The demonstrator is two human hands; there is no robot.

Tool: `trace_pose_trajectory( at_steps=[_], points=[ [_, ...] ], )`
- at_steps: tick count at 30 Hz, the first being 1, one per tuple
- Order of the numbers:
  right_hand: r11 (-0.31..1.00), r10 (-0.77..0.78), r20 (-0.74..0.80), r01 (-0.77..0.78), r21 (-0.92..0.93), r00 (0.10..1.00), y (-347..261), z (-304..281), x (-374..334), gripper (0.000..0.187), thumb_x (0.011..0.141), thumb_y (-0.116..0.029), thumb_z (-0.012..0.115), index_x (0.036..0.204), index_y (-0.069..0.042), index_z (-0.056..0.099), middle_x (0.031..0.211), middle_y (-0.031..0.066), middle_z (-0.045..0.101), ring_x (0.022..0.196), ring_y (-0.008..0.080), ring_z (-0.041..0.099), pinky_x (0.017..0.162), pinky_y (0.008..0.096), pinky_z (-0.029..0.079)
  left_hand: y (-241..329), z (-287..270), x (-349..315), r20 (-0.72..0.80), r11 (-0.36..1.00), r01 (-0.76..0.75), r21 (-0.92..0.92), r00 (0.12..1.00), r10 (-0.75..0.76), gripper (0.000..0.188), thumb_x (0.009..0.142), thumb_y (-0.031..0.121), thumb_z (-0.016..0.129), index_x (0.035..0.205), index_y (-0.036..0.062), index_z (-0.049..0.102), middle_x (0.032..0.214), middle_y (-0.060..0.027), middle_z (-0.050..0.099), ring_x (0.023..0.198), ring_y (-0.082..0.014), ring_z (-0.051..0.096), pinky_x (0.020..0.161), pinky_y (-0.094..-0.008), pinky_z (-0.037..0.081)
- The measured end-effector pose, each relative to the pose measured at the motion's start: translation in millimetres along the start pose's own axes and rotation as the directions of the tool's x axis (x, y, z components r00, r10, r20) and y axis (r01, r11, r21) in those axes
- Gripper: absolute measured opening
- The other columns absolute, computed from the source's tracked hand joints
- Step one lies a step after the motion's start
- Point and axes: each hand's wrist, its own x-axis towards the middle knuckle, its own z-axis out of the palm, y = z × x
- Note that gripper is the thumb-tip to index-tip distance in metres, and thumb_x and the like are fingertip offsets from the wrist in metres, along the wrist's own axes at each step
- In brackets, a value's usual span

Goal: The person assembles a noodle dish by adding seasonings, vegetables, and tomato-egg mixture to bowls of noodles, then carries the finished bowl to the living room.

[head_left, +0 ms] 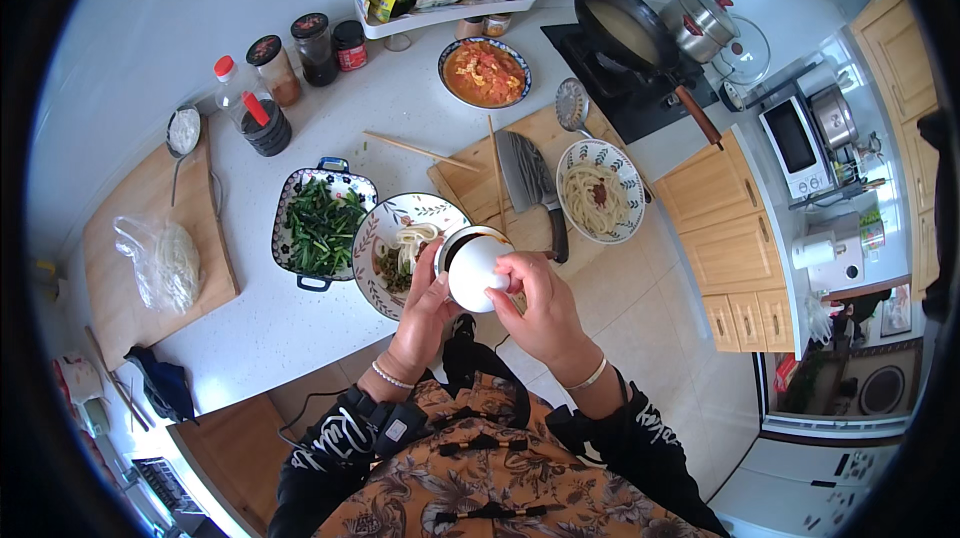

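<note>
In the head view, the left hand curls around a round container, probably to keep it steady, while the right hand pinches what seems a white lid, tilted, so the dark inside shows. The container is between both hands, beside the right rim of the patterned bowl on the table.
</note>
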Motion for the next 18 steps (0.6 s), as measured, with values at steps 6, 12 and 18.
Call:
trace_pose_trajectory(
  at_steps=[6, 12, 18],
  points=[
    [0.993, 0.118, 0.005, -0.118, 0.002, 0.993, -1, 5, 6, 0.039, 0.075, -0.004, 0.069, 0.109, -0.003, 0.048, 0.092, 0.0111, 0.056, 0.069, 0.0227, 0.06, 0.06, 0.0299, 0.051, -1, -4, 1, -0.021, 0.999, 0.022, 0.023, 1.0, -0.022, 0.062, 0.094, 0.038, 0.044, 0.143, 0.011, 0.018, 0.138, -0.0097, 0.036, 0.125, -0.0228, 0.04, 0.098, -0.0404, 0.039],
    [0.998, 0.067, -0.022, -0.067, -0.016, 0.998, -4, 9, 20, 0.045, 0.074, -0.003, 0.071, 0.112, -0.002, 0.048, 0.093, 0.0096, 0.054, 0.07, 0.0173, 0.057, 0.062, 0.0269, 0.05, 4, -6, 4, -0.007, 0.999, 0.016, 0.039, 1.0, -0.015, 0.06, 0.095, 0.041, 0.041, 0.143, 0.0117, 0.021, 0.136, -0.0089, 0.038, 0.123, -0.0216, 0.041, 0.096, -0.039, 0.039],
    [0.992, 0.121, -0.105, -0.115, 0.055, 0.987, -2, 11, 6, 0.051, 0.072, -0.006, 0.072, 0.115, -0.003, 0.045, 0.11, 0.0148, 0.048, 0.09, 0.0268, 0.058, 0.073, 0.0346, 0.049, 17, -3, 8, -0.008, 0.999, 0.008, 0.037, 1.0, -0.007, 0.059, 0.095, 0.043, 0.04, 0.142, 0.0124, 0.023, 0.135, -0.0073, 0.04, 0.121, -0.0211, 0.043, 0.096, -0.0393, 0.04]
  ],
)
